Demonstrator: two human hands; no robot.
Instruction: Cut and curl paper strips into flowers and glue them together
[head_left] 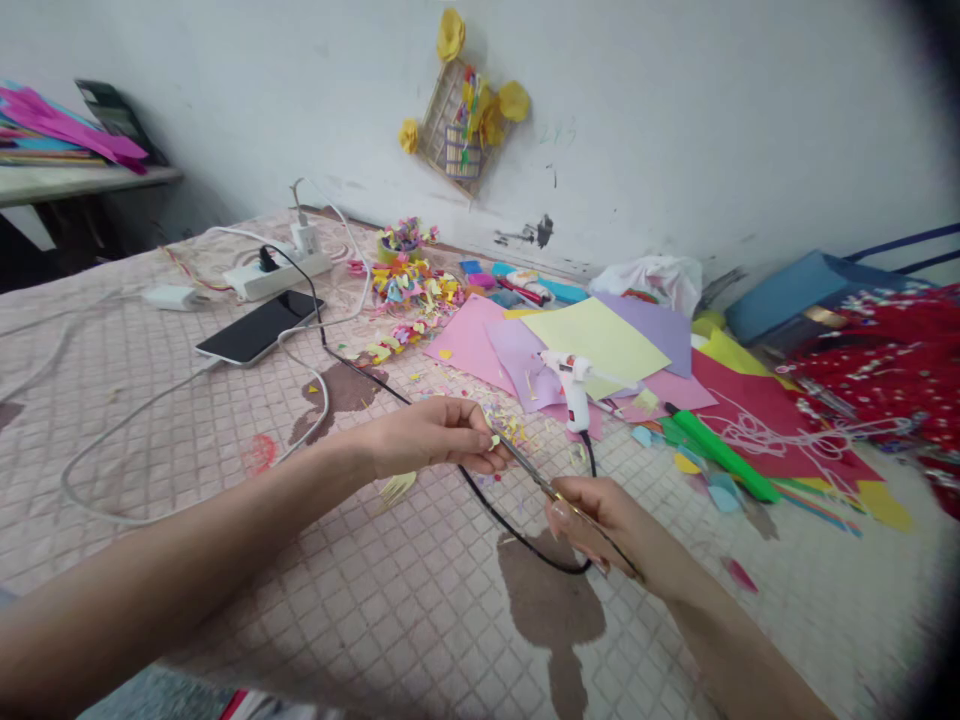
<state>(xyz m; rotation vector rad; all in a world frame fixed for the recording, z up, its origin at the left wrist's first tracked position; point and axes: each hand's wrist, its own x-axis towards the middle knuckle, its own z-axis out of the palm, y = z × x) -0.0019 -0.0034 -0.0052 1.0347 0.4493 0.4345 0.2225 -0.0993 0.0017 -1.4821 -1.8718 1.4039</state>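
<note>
My right hand is wrapped round the handles of a pair of scissors, whose blades point up and left. At the blade tips, my left hand pinches a small pale yellow paper piece between thumb and fingers. Beneath the left wrist a pale yellow fringed paper strip lies on the quilted cloth. A white glue gun rests just beyond the hands, and its black cable runs under them.
Coloured paper sheets and a green marker lie to the right. Small paper cutouts are heaped near the wall. At the left are a phone, a power strip and white cables. Red dotted fabric is at the far right.
</note>
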